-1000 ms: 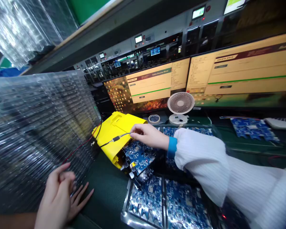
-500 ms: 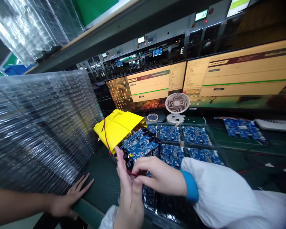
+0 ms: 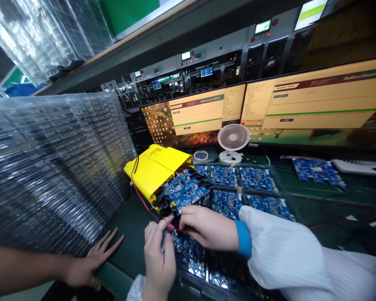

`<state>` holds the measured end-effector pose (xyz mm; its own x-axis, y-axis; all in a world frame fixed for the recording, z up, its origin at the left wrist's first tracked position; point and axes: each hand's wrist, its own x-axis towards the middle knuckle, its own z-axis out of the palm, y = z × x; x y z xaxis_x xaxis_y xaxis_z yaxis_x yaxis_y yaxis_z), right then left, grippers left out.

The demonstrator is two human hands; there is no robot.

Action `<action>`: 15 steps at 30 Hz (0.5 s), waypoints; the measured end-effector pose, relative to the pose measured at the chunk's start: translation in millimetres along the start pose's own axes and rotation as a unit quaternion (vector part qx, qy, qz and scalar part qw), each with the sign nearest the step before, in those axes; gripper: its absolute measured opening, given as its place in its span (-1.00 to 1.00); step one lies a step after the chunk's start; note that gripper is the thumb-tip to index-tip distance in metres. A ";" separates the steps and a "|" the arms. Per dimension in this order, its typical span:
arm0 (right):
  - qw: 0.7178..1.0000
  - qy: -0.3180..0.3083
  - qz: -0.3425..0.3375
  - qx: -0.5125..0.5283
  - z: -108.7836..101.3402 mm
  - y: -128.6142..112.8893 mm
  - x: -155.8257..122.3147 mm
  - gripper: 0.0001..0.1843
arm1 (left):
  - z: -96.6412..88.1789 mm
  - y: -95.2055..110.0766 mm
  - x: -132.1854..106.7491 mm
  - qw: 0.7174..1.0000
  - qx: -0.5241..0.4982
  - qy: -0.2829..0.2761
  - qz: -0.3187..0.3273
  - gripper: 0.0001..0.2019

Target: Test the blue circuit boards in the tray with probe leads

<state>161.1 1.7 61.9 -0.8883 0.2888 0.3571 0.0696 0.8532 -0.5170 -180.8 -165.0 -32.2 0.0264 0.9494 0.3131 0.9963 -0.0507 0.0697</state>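
Note:
My right hand (image 3: 208,228) is closed, its thumb and fingers pinching the end of a red-and-black cable (image 3: 141,194). At its left, my left hand (image 3: 159,246) has its curled fingers on the same cable; the fingertips of both hands nearly meet. A yellow plastic housing (image 3: 156,167) lies on its side just beyond, and the cable runs across its left face. A blue circuit board (image 3: 186,188) with black capacitors sticks out of the housing's open end. My right fingers are close to its front corner; the cable's tip is hidden in them.
Another person's hand (image 3: 95,261) rests on the green mat at left, beside stacked clear plastic trays (image 3: 50,167). Several blue boards (image 3: 258,179) lie in a tray on the right. A small fan (image 3: 233,138) and a tape roll (image 3: 201,156) stand before two monitors (image 3: 319,98).
My left hand has gone from outstretched, upright fingers to fingers curled on the cable, lower down. My right hand stays almost in place with the cable. The cable has shifted left across the housing.

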 end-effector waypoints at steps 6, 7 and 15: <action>1.000 0.024 0.005 -0.012 -6.8 8.0 6.7 -0.84 | -8.4 141.6 78.1 0.952 -0.031 0.301 -0.036 -0.64; 1.000 0.028 0.008 -0.005 -8.6 9.2 8.6 -0.87 | -14.4 149.0 89.7 0.951 -0.021 0.308 -0.033 -0.72; 0.998 0.047 0.017 0.032 -12.2 -3.5 10.7 -0.87 | -55.5 118.3 119.5 0.985 -0.104 0.102 0.094 -0.72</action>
<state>156.9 7.1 77.0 -0.8395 0.3594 0.4075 0.0677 0.8133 -0.5779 -64.4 -74.8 66.0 0.1702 0.8366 0.5206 0.9364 -0.3019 0.1791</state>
